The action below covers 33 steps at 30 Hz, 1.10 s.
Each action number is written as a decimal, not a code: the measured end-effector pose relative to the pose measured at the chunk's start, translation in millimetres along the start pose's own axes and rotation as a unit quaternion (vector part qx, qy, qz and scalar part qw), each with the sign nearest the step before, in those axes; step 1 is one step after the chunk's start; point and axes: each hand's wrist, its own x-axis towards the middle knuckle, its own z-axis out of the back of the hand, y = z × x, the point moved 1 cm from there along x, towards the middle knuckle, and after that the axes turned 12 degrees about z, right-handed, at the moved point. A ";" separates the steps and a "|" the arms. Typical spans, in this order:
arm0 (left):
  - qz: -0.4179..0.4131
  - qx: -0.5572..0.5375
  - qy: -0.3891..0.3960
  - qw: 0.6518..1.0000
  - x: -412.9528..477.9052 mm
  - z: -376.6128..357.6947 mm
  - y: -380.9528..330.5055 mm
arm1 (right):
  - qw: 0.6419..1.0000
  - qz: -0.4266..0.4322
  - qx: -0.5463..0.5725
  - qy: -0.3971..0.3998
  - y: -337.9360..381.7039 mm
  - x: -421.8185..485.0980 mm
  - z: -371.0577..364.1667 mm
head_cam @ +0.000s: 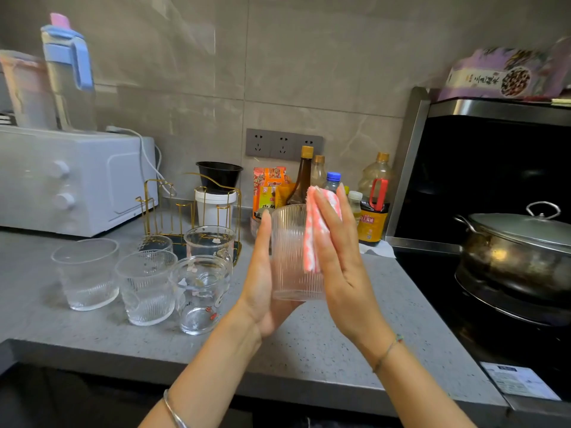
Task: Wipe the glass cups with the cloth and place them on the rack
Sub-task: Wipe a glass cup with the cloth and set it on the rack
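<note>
1. While the ribbed clear glass tumbler point(289, 257) is held in the air above the grey speckled stone counter point(309, 350), only side pressure appears to keep it there. The left hand point(262, 291) lies flat on its left wall and base, fingers straight and together. The right hand point(336, 261), fingers likewise straight and together, presses the folded pink-and-white checked cloth point(312, 236) against its right wall.
2. Risk: no visible finger curls round the tumbler. A wet wall or a slackened press could let it slide down and break on the counter.
3. Risk: the gold wire rack point(185, 205) stands behind five clear glass cups point(146, 285) crowded together. A reach over them could knock one.
4. Risk: the cluster of condiment bottles point(302, 177) stands close behind the hands, so a wide wiping stroke may strike it.
5. Hidden: both thumbs are out of sight, so their hold cannot be told. The rack's base is screened by the cups, and it is unclear whether the rear two stand on it.
</note>
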 end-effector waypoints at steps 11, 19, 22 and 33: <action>-0.020 -0.056 0.002 0.998 6.4 -0.2 -9.3 | 0.998 0.034 -0.034 0.041 9.0 -48.1 -19.8; 0.000 0.043 0.013 0.999 1.4 -8.2 -10.9 | 0.995 0.036 -0.092 0.029 0.9 -37.8 -18.3; -0.010 0.078 -0.006 0.997 -3.4 -10.7 -9.9 | 0.997 0.024 -0.068 0.013 -1.6 -23.8 -13.6; -0.057 0.052 -0.062 0.995 -1.9 -7.5 -1.7 | 1.000 -0.018 0.016 -0.002 -4.4 -6.4 -5.9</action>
